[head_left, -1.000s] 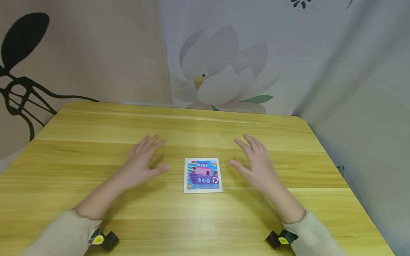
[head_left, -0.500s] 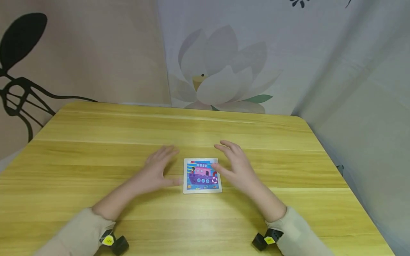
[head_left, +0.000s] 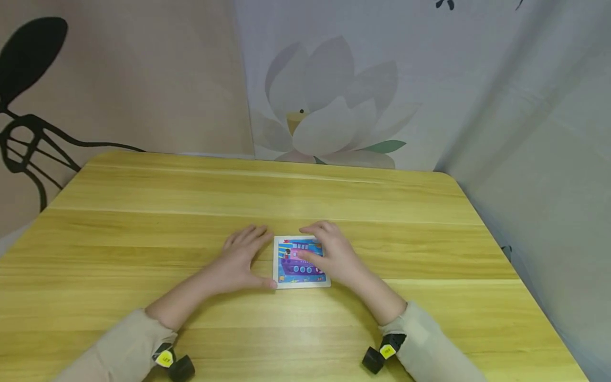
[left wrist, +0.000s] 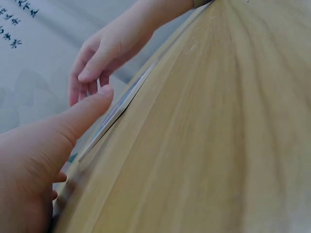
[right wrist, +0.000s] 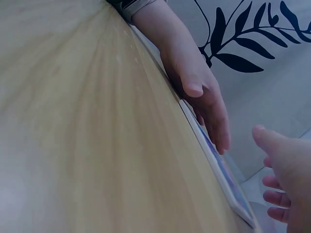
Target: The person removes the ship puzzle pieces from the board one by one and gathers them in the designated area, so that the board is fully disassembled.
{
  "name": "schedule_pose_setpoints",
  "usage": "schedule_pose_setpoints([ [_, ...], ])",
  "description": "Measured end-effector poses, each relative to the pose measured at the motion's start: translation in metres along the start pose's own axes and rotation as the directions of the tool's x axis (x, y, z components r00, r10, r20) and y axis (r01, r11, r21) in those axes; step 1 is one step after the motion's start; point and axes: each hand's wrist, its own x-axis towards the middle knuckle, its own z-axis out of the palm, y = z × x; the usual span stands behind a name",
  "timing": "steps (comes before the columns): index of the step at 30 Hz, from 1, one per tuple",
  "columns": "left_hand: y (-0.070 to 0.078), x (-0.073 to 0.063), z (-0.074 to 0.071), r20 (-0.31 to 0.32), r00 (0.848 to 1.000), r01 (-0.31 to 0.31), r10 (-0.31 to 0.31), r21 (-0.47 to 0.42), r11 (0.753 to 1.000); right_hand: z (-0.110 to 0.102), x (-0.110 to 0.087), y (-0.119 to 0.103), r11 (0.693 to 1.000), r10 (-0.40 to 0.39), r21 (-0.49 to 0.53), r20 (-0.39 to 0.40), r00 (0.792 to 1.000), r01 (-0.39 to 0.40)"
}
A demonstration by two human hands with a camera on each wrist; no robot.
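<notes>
A flat square picture puzzle or card [head_left: 300, 278] with a white border and a purple and pink ship lies on the table. At its left edge is my left hand [head_left: 241, 265], fingers and thumb spread, the thumb tip at the near left corner. Whether that thumb touches it, I cannot tell. My right hand [head_left: 339, 257] hovers over its right side, thumb and fingers apart and covering part of the ship. In the right wrist view the square's thin edge [right wrist: 216, 170] lies flat, and the right hand [right wrist: 289, 174] stands off it.
The wooden table [head_left: 305, 196] has a pale curtain [head_left: 181, 79] with flower and leaf prints behind it. Each sleeve carries a small black wrist camera, the left one [head_left: 181, 367] and the right one [head_left: 374, 361].
Both hands have moved inward from either side toward the picture square. The right hand now overlaps its right side, and the left thumb has reached its near left corner. The square has stayed put.
</notes>
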Motion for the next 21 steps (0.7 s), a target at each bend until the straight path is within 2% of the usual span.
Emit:
schedule_pose_setpoints([
  [6,0.001,0.001,0.002,0.009,1.000,-0.018,0.017,0.045,0.999,0.009,0.005,0.000,1.000,0.005,0.026,0.042,0.999,-0.006],
  [13,0.002,0.002,0.003,0.014,0.999,-0.033,0.032,0.129,0.991,0.018,0.013,0.005,0.999,0.001,-0.034,0.078,0.997,0.001],
  [21,0.002,0.002,0.005,0.025,0.999,-0.025,0.022,0.135,0.991,0.024,0.019,0.005,0.998,0.021,-0.063,0.090,0.996,-0.015],
])
